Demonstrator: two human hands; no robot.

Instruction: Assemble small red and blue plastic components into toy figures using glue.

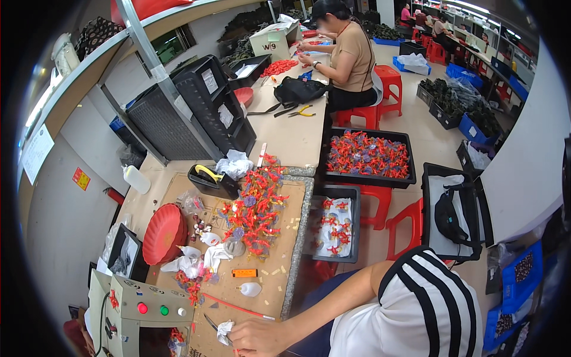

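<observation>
My right hand [259, 337] comes in from the lower right over the cardboard-covered workbench [270, 300], its fingers curled. The fingertips are cut off by the lower edge, with a bit of red at them; what they hold cannot be made out. Touching or just beside the fingers is a crumpled white tissue [225, 331], and a slim dark blade-like tool [210, 322] sticks out past it. A thin red strip [238, 307] lies behind the hand. Further back are a white squeeze bottle [250, 290], an orange box [244, 273] and a pile of red and purple plastic figures [256, 208]. My left hand is out of view.
A control box [143, 306] with coloured buttons stands at left, near a red basin [165, 234]. Trays of figures [369, 156] sit on red stools [369, 199] beside the bench. A co-worker [351, 56] handles red pieces at the far end.
</observation>
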